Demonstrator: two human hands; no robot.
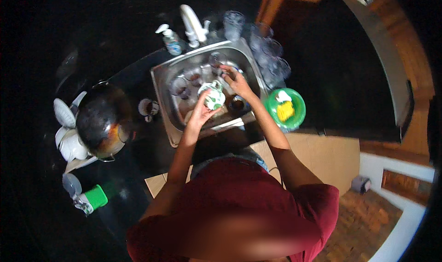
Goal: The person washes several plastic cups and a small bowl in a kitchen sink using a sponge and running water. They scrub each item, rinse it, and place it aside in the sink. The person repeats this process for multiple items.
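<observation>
Over the stainless steel sink [162, 99], my left hand [203, 111] holds a white and green cup [214, 95] that looks like a patterned mug. To its upper right, my right hand [234, 80] is above the basin with its fingers bent, close to a clear glass [217, 59]; whether it touches the glass cannot be told. More clear glasses [179, 86] lie at the left of the basin. A dark cup or bowl [237, 103] sits at the basin's lower right. The white faucet [193, 25] stands behind the sink.
Behind the sink stands a soap pump bottle [171, 42]. Several clear glasses [271, 56] line its right side, above a green bowl [298, 108] with a yellow sponge [285, 111]. To the left are a glass mug [146, 107], a large dark pan [100, 117] and white dishes [71, 146].
</observation>
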